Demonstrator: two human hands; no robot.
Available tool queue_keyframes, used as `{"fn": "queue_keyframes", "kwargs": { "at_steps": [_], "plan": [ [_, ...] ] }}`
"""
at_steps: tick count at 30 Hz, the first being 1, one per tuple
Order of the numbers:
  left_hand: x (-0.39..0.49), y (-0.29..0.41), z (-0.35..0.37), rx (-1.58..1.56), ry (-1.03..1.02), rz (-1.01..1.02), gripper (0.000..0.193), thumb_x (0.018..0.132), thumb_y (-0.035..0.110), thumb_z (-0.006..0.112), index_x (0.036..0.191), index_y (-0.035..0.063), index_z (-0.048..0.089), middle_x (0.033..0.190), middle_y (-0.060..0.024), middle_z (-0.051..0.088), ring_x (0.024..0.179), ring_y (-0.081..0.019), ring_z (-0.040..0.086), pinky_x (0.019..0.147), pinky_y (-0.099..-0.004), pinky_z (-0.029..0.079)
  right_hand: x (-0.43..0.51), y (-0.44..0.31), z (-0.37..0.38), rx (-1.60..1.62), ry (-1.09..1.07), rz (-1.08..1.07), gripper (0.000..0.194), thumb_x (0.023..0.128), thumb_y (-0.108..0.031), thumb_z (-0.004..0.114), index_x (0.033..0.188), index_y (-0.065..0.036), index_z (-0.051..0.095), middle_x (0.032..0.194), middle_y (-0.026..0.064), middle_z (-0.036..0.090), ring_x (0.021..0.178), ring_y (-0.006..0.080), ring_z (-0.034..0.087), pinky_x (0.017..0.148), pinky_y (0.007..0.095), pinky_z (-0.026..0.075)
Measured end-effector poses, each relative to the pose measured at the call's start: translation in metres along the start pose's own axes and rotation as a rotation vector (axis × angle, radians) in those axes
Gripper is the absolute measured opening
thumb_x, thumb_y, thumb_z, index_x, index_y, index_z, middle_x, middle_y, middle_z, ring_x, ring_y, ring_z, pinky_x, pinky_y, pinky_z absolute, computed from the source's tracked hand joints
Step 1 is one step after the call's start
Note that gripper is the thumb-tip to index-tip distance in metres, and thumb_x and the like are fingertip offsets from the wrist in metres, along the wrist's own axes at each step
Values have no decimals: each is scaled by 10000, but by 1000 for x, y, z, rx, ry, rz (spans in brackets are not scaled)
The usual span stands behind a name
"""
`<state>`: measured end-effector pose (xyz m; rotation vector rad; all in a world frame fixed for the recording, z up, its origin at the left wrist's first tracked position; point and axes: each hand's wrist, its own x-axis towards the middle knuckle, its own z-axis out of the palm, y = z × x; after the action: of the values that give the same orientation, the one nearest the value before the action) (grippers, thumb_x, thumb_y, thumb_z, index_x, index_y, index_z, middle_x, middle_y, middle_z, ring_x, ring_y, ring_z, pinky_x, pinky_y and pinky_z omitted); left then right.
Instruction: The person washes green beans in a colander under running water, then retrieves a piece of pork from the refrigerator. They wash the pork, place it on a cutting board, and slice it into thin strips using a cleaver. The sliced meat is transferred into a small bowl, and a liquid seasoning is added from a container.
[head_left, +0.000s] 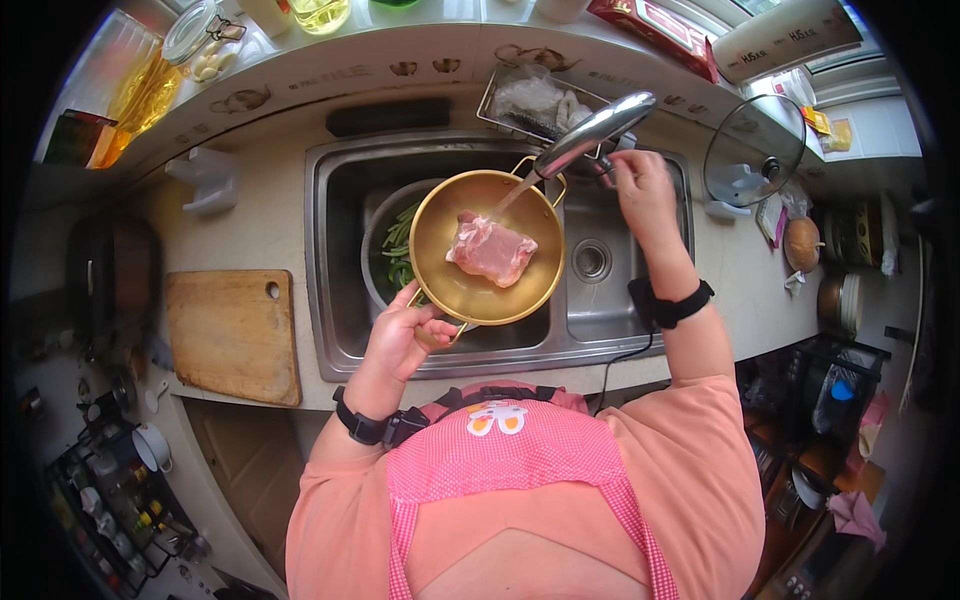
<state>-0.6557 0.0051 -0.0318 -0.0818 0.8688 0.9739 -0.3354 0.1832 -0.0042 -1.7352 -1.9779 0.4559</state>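
Observation:
A piece of raw meat (493, 249) lies in a gold-coloured two-handled metal pan (442, 292) over the sink. My left hand (405, 330) grips the pan's near loop handle. From the chrome faucet (592, 135) a stream of water (515, 196) runs down onto the meat. My right hand (643, 187) is up at the faucet's lever (606, 163), its fingers bent around or against it; the exact contact is partly hidden. Beneath the pan, a metal pot (373, 247) with green beans or similar green vegetables (399, 247) sits in the left basin, partly covered.
The double-bowl steel sink (556, 352) has a drain (592, 260) in its right basin. A wooden cutting board (232, 337) lies left of it. Behind stands a wire basket (491, 112) with plastic bags. A glass lid (754, 150) stands at the right.

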Motion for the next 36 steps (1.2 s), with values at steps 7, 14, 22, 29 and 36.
{"fn": "queue_keyframes", "kwargs": {
  "at_steps": [7, 14, 22, 29, 36],
  "plan": [
    [1, 0, -1, -13, -51, -10, 629, 851, -87, 359, 1433, 79, 191, 1155, -264, 546, 724, -285, 672, 602, -350, 540, -13, -102, 19, 1330, -550, 493, 278, 921, -139, 531, 1152, 6, 579, 1099, 86, 617, 995, 155, 596, 868, 275, 482],
    [3, -4, -4, -15, -90, -19, 635, 854, -83, 365, 1441, 84, 188, 1160, -263, 547, 726, -289, 673, 606, -350, 543, -53, -124, 65, 90, -545, -365, 353, 899, -187, 526, 1207, -16, 557, 1221, 147, 576, 1184, 296, 516, 1019, 481, 366],
    [8, -8, 2, 81, 10, 23, 561, 852, -61, 337, 1393, 84, 292, 1129, -219, 578, 698, -252, 668, 584, -314, 537, -82, -114, 66, -56, -243, -507, 348, 848, -217, 600, 1159, -63, 582, 1268, 153, 523, 1223, 319, 470, 1034, 569, 298],
    [15, -11, -8, 31, 62, 59, 637, 806, -73, 326, 1417, 96, 264, 1160, -258, 561, 688, -251, 661, 606, -314, 531, -46, 7, 37, 141, 271, -4, 301, 800, -108, 587, 1064, 36, 600, 1057, 225, 592, 1013, 376, 553, 900, 424, 447],
    [17, -14, -23, -33, -32, 36, 675, 815, -85, 369, 1439, 96, 185, 1161, -268, 558, 713, -283, 675, 604, -336, 538, 44, 143, 67, 349, 97, 401, 386, 829, -174, 546, 1123, 75, 517, 1009, 277, 612, 982, 392, 590, 853, 423, 448]
  ]
}}
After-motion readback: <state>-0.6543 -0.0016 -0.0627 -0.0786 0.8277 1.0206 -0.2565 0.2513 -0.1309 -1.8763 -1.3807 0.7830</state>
